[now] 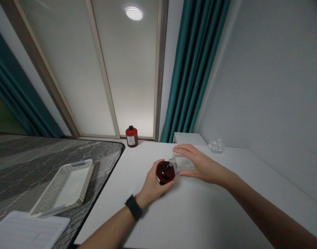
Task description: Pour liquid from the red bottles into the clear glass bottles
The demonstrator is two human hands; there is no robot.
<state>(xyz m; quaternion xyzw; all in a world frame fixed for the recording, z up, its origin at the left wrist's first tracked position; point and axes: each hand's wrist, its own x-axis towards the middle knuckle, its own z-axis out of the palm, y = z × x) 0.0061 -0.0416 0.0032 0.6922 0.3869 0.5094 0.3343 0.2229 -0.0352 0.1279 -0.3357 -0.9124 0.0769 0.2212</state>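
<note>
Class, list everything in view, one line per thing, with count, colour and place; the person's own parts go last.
Red bottle: one, red with black cap, table's far edge
Dark container: one, dark red, in the left hand
Clear container: one, colourless, in the right hand
Glass dish: one, colourless, beside the wall
Box: one, white, far side
Table: one, white, centre
Basket: one, off-white, on the grey surface
Paper: white, lower left, sheets uncountable
Grey surface: one, patterned, left
Panels: two, pale, behind
Light: one, white, top
Curtains: two, teal, flanking the panels
Wall: grey, right
Watch: one, dark, left wrist
Hands: two, bare; left, right
</note>
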